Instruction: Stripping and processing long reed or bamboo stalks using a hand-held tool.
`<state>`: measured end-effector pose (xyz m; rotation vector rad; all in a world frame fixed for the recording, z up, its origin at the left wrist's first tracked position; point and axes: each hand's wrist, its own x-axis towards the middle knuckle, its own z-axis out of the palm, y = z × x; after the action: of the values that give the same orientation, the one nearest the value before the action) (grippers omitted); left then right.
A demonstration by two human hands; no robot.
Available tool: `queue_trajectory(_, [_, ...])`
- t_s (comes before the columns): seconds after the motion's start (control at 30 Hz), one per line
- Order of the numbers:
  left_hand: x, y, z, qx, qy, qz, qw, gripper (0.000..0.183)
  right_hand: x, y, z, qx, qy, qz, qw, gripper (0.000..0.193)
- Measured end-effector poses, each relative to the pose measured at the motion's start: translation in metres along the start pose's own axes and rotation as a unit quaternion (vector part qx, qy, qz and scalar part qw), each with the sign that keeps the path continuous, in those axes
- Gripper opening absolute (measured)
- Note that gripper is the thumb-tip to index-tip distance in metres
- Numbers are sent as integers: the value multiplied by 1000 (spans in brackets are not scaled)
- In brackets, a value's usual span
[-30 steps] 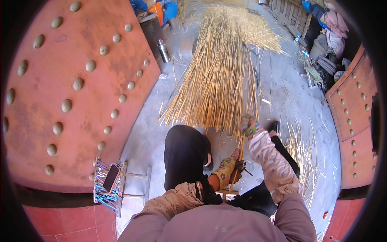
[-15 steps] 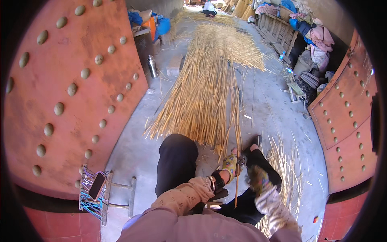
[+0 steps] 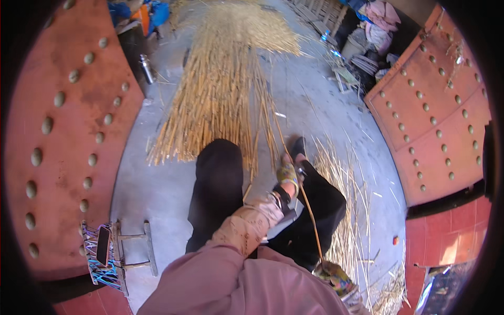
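Observation:
A long tan reed stalk [image 3: 311, 216] runs slantwise between my hands, over my right thigh. My left hand [image 3: 287, 176], in a yellow patterned glove, is closed round it by my right shin. A small dark metallic piece shows beside those fingers; its kind is unclear. Close to my right hip, my right hand [image 3: 336, 278], gloved in the same pattern, grips the stalk's near end. Beyond my knees a big spread of reed stalks [image 3: 212, 100] lies on the floor, butt ends toward me.
Thin loose straws [image 3: 349, 210] lie right of my leg. At left stand a low corded stool [image 3: 102, 268] with a phone [image 3: 103, 245] on it and a steel flask [image 3: 146, 69]. Red studded doors [image 3: 68, 142] flank both sides. Cloth bundles [image 3: 380, 23] are heaped at far right.
My right hand has moved down and back toward my hip, and the stalk now stretches from it to my left hand. The view has turned right and downward.

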<state>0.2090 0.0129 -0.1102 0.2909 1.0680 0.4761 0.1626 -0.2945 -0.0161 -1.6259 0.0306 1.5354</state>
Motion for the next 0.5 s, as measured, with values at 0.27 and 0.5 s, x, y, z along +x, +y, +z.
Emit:
queue_trajectory(0.27, [-25, -58, 18, -67, -79, 15, 995, 38, 17, -47, -15, -53, 28, -17, 998, 24])
queue_trajectory(0.5, [-30, -23, 43, -10, -97, 42, 994, 40, 86, -91, 14, 74, -21, -154, 985, 25])
